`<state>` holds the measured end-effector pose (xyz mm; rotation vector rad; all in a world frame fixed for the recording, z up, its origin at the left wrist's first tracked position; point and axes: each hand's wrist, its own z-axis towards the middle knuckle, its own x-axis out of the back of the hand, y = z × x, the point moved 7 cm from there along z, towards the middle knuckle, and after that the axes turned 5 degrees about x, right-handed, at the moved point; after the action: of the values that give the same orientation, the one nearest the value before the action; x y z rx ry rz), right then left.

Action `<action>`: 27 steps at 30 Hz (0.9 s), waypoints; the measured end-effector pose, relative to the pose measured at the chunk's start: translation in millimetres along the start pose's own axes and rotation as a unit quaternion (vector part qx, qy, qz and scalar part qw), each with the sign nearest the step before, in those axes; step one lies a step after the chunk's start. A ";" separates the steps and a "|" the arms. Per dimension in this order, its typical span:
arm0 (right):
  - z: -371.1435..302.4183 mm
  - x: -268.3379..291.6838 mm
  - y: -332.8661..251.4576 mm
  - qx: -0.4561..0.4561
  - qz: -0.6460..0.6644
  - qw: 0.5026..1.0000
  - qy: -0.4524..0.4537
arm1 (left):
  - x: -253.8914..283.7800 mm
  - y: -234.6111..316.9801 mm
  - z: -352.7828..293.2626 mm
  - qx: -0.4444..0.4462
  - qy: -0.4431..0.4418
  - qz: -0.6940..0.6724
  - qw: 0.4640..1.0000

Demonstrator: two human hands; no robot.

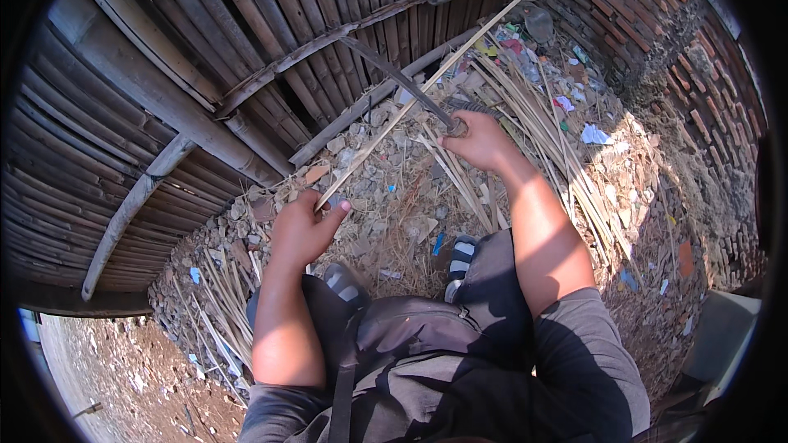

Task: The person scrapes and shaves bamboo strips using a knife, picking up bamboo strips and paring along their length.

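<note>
My left hand (305, 228) is closed round the near end of a long, pale bamboo strip (480, 41). The strip slants away to the far right, over the rubble. In my right hand (484, 143) is the handle of a machete (386, 70), its dark, straight blade pointing to the far left. Blade and strip cross in the picture; whether they touch I cannot tell. Beyond and right of my right hand lies a heap of split bamboo strips (566, 184). More strips (220, 299) lie left of my left arm.
A bamboo-pole wall (271, 25) rises ahead and left, with a horizontal bamboo rail (328, 37) across it. A brick wall (607, 8) stands at the far right. Broken stones, straw and litter (566, 102) cover the ground around my sandalled feet (462, 262).
</note>
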<state>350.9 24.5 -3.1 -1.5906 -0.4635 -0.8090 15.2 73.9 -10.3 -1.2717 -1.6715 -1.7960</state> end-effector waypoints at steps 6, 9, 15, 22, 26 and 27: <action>-5.8 -42.1 -46.8 0.079 -0.097 0.985 -0.116 | -4.4 3.3 -0.7 0.004 -0.007 0.009 1.000; -15.6 -53.9 -59.9 0.134 -0.141 0.970 -0.146 | -4.9 2.3 -1.4 0.000 -0.003 0.008 1.000; -2.5 -34.0 -30.2 0.099 -0.125 0.980 -0.118 | 3.1 -1.9 -2.3 0.028 0.006 0.003 1.000; 4.7 -5.6 4.5 0.006 -0.018 1.000 0.014 | 4.4 2.1 -0.8 0.019 0.017 0.014 1.000; 3.3 -28.0 -16.4 0.052 -0.046 0.997 -0.030 | 2.7 -0.2 0.0 0.029 0.012 0.022 0.999; 3.4 -35.8 -21.7 0.090 -0.083 0.991 -0.049 | 2.2 1.0 0.2 0.026 0.011 0.026 0.999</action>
<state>312.4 37.2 -14.0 -1.4418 -0.7273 -0.7926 14.9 74.5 -8.0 -1.2570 -1.6473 -1.7201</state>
